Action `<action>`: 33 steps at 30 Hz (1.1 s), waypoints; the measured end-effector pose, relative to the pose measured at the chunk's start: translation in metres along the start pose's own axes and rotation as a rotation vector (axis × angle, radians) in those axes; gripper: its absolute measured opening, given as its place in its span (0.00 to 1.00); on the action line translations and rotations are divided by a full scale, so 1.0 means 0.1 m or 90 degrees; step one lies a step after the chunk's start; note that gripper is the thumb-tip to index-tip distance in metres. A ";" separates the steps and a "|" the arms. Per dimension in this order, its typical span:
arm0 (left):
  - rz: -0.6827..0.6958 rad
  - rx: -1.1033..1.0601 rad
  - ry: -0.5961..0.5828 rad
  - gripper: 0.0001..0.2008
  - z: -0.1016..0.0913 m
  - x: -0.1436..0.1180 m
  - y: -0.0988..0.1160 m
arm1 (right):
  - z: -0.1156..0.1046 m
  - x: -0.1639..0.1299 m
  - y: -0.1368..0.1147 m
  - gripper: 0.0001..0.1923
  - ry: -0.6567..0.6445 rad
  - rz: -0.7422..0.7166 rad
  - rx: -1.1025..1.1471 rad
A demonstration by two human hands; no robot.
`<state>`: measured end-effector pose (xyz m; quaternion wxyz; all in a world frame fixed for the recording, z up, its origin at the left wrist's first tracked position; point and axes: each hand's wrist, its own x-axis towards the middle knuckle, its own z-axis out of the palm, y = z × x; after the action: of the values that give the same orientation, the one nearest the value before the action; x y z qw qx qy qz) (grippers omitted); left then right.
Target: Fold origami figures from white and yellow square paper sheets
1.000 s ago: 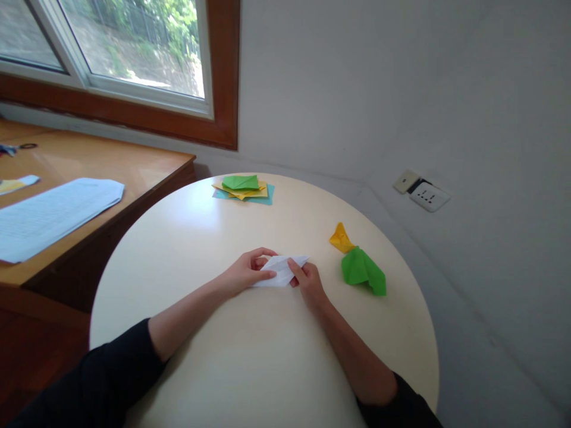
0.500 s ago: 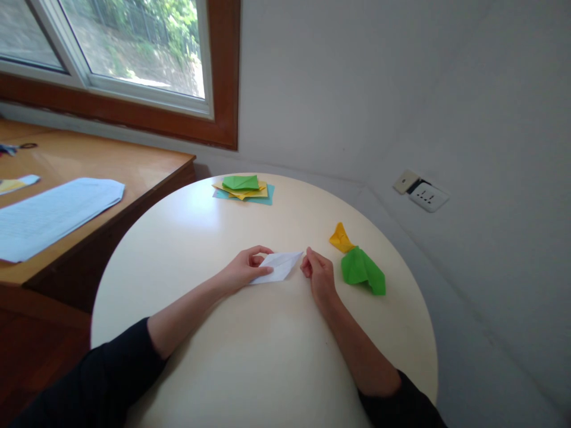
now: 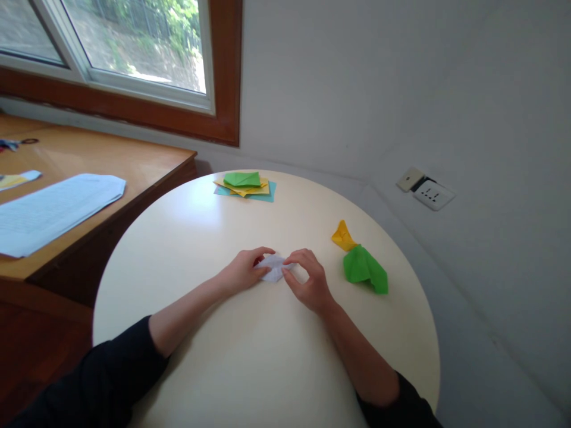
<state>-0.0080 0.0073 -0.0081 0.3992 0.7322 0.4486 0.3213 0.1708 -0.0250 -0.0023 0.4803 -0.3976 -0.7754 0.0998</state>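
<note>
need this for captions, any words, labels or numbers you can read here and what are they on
None can be read.
White paper held between the left hand and right hand: faint grey marks, too blurred to read.
Printed sheets on the desk: lines of text, too small to read.
Wall socket: no lettering shows.

- Stack of coloured paper sheets (image 3: 245, 185) at 12 o'clock on the round table (image 3: 267, 368).
- Folded yellow paper (image 3: 342, 235) and crumpled green paper (image 3: 363, 268), touching, at 2 o'clock.
- Wooden desk (image 3: 111, 160) at 10 o'clock, bearing a printed sheet (image 3: 49, 208).
- Wall socket (image 3: 428, 191) at 3 o'clock.
</note>
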 end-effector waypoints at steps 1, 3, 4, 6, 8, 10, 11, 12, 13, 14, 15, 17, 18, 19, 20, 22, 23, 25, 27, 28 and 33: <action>0.008 0.017 0.003 0.17 0.00 0.00 0.00 | 0.01 0.00 0.01 0.05 -0.023 -0.006 -0.009; 0.025 0.038 0.007 0.17 0.00 -0.01 -0.01 | 0.03 -0.01 0.05 0.06 -0.050 -0.010 -0.032; 0.033 0.045 0.010 0.17 0.01 0.00 -0.01 | 0.04 -0.02 0.06 0.06 -0.056 -0.012 -0.043; 0.040 0.049 0.018 0.18 0.01 0.00 -0.03 | 0.04 -0.02 0.07 0.06 -0.059 -0.016 -0.060; 0.031 0.030 0.033 0.19 0.02 0.01 -0.05 | 0.04 -0.03 0.08 0.06 -0.058 -0.020 -0.071; 0.013 -0.002 0.044 0.19 0.03 0.01 -0.06 | 0.03 -0.03 0.08 0.06 -0.067 -0.025 -0.078; 0.007 -0.013 0.046 0.18 0.03 0.02 -0.07 | 0.03 -0.03 0.08 0.06 -0.076 -0.027 -0.079; 0.003 -0.017 0.046 0.18 0.03 0.02 -0.08 | 0.03 -0.04 0.09 0.05 -0.089 -0.027 -0.078; 0.002 -0.013 0.043 0.18 0.04 0.02 -0.08 | 0.04 -0.04 0.09 0.05 -0.105 -0.029 -0.075; 0.002 -0.004 0.037 0.17 0.04 0.02 -0.09 | 0.04 -0.04 0.10 0.06 -0.123 -0.030 -0.071; 0.004 0.009 0.029 0.16 0.04 0.03 -0.10 | 0.05 -0.05 0.10 0.06 -0.142 -0.031 -0.067; 0.008 0.035 0.009 0.14 0.04 0.03 -0.11 | 0.06 -0.05 0.12 0.08 -0.179 -0.030 -0.058; 0.011 0.047 -0.001 0.13 0.04 0.04 -0.11 | 0.07 -0.05 0.12 0.08 -0.196 -0.028 -0.056; 0.015 0.061 -0.007 0.13 0.04 0.04 -0.11 | 0.07 -0.05 0.13 0.09 -0.209 -0.025 -0.055; 0.019 0.081 -0.007 0.13 0.04 0.04 -0.11 | 0.08 -0.05 0.13 0.09 -0.219 -0.021 -0.056; 0.036 0.133 0.003 0.13 0.04 0.04 -0.12 | 0.08 -0.05 0.14 0.08 -0.232 -0.011 -0.062; 0.049 0.160 0.012 0.13 0.04 0.04 -0.13 | 0.08 -0.05 0.14 0.07 -0.236 -0.004 -0.064; 0.083 0.204 0.034 0.13 0.03 0.03 -0.13 | 0.08 -0.05 0.15 0.06 -0.240 0.013 -0.069; 0.127 0.245 0.051 0.13 0.02 0.02 -0.13 | 0.08 -0.05 0.15 0.05 -0.241 0.026 -0.070; 0.149 0.271 0.051 0.12 0.01 0.02 -0.12 | 0.08 -0.05 0.14 0.04 -0.241 0.028 -0.068; 0.200 0.391 -0.046 0.09 -0.01 0.00 -0.01 | 0.07 -0.04 0.13 0.03 -0.247 0.024 -0.064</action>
<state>-0.0094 0.0076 -0.0089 0.1213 0.8893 0.3915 0.2027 0.1726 -0.0175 -0.0155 0.2994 -0.4092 -0.8497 0.1446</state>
